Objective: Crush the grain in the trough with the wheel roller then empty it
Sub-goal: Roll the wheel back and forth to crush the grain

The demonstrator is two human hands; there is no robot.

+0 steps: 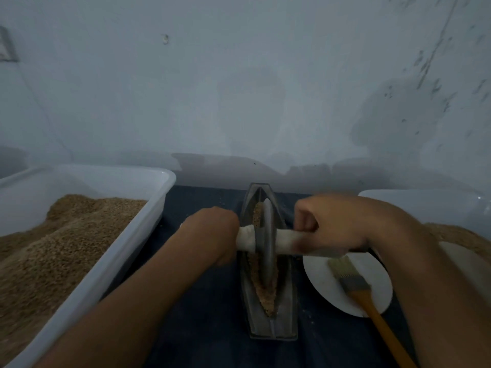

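Both hands, left [212,232] and right [329,224], grip the wheel roller [267,243] upright inside the trough [268,322].

Both forearms reached forward; the left hand [212,232] and right hand [329,224] were each curled round a handle end.

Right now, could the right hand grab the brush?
Probably yes: the brush lies uncovered on the white plate just below the right hand, though that hand grips the roller handle.
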